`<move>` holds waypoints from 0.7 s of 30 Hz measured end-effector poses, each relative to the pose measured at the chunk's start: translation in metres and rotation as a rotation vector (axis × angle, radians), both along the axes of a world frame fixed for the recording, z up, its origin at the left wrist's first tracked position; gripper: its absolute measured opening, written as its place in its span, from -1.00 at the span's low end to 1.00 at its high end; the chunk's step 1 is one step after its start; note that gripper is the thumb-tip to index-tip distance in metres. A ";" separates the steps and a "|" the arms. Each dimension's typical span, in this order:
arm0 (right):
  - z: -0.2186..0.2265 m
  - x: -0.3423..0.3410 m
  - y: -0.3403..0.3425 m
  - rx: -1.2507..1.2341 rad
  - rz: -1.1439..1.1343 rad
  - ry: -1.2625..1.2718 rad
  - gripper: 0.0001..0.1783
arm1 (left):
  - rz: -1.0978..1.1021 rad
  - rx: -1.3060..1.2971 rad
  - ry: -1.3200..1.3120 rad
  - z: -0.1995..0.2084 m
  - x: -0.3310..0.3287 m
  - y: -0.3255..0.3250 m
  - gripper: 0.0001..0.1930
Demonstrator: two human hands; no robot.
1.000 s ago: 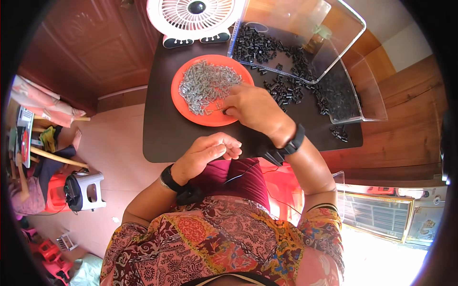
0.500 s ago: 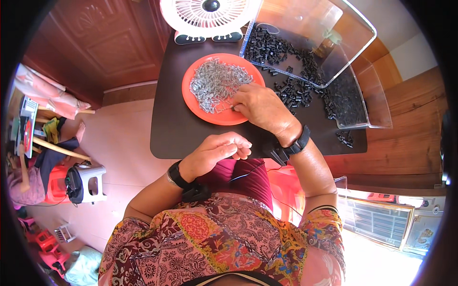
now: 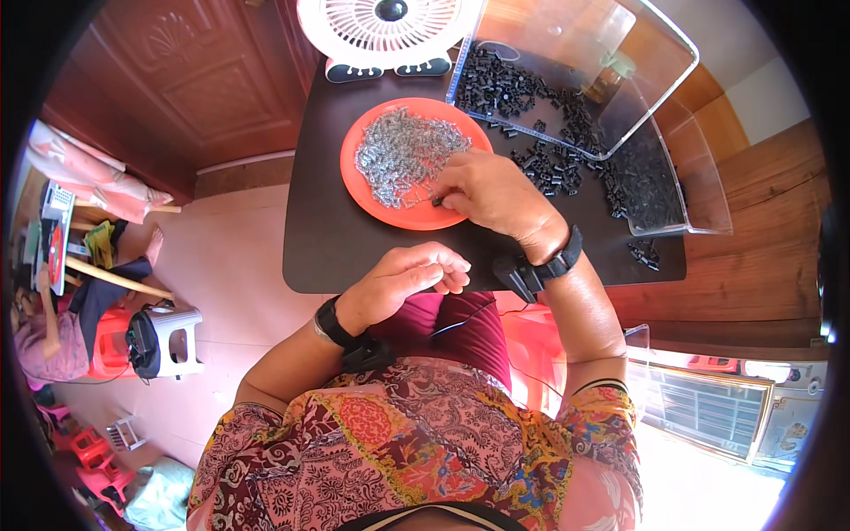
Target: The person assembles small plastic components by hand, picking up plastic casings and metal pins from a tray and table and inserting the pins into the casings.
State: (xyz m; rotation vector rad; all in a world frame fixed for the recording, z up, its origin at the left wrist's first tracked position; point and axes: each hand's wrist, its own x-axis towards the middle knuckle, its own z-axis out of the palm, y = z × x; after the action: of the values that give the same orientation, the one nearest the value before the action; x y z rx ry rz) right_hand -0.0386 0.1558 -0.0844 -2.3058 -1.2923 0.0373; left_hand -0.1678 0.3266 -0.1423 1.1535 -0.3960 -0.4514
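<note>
On the dark table an orange-red plate [image 3: 363, 198] holds a heap of small silvery metal pieces [image 3: 398, 152], too small to name. Over the plate's right rim, my right hand [image 3: 496, 196] is closed in a pinch, fingertips down among the nearest metal pieces. A small black piece [image 3: 436, 202] shows at those fingertips. My left hand [image 3: 412, 276] hovers at the table's near edge, below the plate, fingers curled toward the thumb. Whatever it may hold is hidden. Short black cylindrical pieces [image 3: 551, 168] lie loose to the right of the plate.
A clear plastic box [image 3: 611, 156] lies tipped at the back right, with many black pieces in and around it. Behind the plate stands a white fan [image 3: 390, 55]. Left of the table, another person sits near a grey-white stool [image 3: 177, 341].
My right hand has shifted very slightly, and the black piece at its fingertips shows more plainly. My left hand keeps its curled pose. The whole view has moved a little.
</note>
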 end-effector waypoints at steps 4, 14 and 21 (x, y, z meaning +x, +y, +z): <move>-0.008 -0.006 0.007 -0.055 -0.016 -0.107 -0.89 | 0.006 0.011 -0.019 -0.001 -0.003 0.001 -0.62; -0.040 0.002 0.015 0.036 -0.067 -0.181 -0.79 | 0.117 0.089 -0.005 -0.002 -0.002 0.002 -0.67; -0.035 -0.016 0.010 0.270 -0.238 -0.095 -0.84 | 0.129 0.094 -0.116 -0.011 -0.001 -0.009 -0.54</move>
State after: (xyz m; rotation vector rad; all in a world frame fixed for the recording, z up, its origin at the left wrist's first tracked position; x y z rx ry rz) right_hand -0.0542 0.1657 -0.1194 -2.2293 -0.9894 -0.3110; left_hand -0.1688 0.3171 -0.1530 1.2927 -0.4017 -0.2939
